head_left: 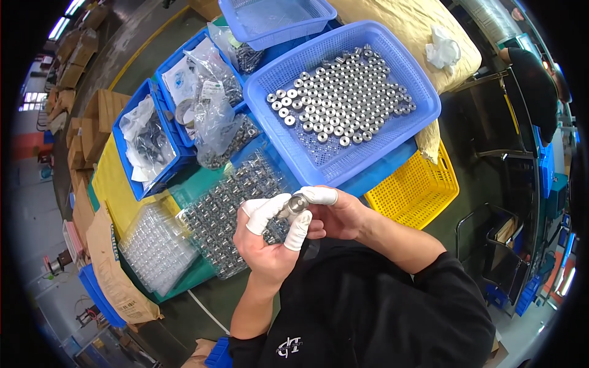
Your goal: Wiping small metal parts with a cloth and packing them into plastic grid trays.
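A small silver metal cylinder (292, 206) is pinched between both hands, held above a clear tray of metal parts (236, 205). The left hand (267, 236), fingertips in white finger cots, grips its lower end, forearm rising from below. The right hand (334, 214) grasps the upper end, its forearm coming in from the right. Left of them, blue bins (161, 156) hold bagged parts. Above, a blue basket (417, 119) holds rows of silver metal rings (340, 98); a yellow basket (412, 187) sits to its right.

Blue mesh basket (423, 98); silver metal rings (340, 98); yellow basket (417, 190); white finger cots (299, 230); black sleeves (454, 294).
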A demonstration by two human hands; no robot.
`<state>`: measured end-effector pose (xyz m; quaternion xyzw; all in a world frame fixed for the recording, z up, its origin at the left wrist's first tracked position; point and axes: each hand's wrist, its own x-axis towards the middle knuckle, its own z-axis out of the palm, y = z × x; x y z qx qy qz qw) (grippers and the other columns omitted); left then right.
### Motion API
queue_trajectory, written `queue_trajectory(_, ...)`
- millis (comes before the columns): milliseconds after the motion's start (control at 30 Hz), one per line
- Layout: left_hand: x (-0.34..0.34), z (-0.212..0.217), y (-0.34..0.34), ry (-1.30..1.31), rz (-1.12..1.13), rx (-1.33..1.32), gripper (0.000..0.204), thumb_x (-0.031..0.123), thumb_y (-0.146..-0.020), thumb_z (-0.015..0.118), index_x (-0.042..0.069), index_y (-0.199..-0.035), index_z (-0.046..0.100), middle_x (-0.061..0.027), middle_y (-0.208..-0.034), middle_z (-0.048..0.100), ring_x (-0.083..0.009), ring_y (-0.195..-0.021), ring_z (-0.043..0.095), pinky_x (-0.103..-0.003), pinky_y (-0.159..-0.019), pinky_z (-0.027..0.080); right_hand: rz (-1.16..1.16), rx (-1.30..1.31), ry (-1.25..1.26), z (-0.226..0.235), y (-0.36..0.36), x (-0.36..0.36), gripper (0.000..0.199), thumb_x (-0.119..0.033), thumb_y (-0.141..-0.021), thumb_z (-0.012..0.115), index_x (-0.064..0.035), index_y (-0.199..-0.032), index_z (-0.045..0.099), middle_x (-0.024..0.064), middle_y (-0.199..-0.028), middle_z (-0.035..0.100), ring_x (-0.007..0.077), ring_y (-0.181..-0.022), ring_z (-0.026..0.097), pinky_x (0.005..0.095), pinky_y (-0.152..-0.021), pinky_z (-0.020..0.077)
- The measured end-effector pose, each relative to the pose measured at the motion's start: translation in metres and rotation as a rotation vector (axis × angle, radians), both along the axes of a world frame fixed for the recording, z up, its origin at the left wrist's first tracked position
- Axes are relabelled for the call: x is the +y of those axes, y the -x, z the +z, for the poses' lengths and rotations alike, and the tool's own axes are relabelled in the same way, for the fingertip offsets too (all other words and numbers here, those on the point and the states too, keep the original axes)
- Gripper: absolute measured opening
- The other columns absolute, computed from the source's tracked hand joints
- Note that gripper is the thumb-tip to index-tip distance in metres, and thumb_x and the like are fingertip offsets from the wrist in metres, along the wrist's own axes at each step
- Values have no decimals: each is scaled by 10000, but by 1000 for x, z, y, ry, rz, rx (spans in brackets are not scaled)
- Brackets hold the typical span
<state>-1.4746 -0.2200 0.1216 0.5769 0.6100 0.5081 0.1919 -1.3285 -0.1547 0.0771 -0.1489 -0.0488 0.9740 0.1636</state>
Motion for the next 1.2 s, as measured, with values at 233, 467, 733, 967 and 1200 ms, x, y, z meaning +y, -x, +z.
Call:
queue_trajectory(233,-7,-6,5,77,8,-57,301,98,-765,804,14,-1007,645,-74,-906,642,-179,-808,597,-292,-742,472,33,-116,96,9,8,-5,257,-341,-937,610,-86,-935,634,-21,-673,503,93,-560,412,260,-528,349)
queue_trajectory(467,-23,-22,22,107,-24,183,333,61,-678,805,50,-975,653,-81,-918,664,-297,-825,626,-394,-772,482,-4,-654,-798,-2,12,-4,276,-131,-735,845,-23,-925,677,-22,-729,634,48,-584,502,213,-537,424)
queue_trajectory(733,-51,-57,28,182,52,284,317,68,-674,796,41,-963,668,-91,-911,668,-306,-844,623,-399,-797,478,193,-871,-1429,6,19,0,323,-275,-741,827,-35,-926,714,63,-678,640,129,-562,555,301,-530,455)
queue_trajectory(967,-73,-116,56,313,204,328,281,76,-672,805,42,-926,689,-109,-944,638,-310,-916,585,-407,-808,480,-38,-1489,-1734,-19,28,115,304,-295,-804,717,-64,-1002,737,175,-807,703,319,-714,684,404,-685,528)
queue_trajectory(1200,-81,-157,50,390,208,415,297,119,-654,822,67,-926,716,-107,-936,608,-318,-914,563,-429,-819,460,224,-1573,-2001,-58,47,130,314,-343,-766,710,-30,-795,695,201,-801,686,358,-783,681,455,-730,531)
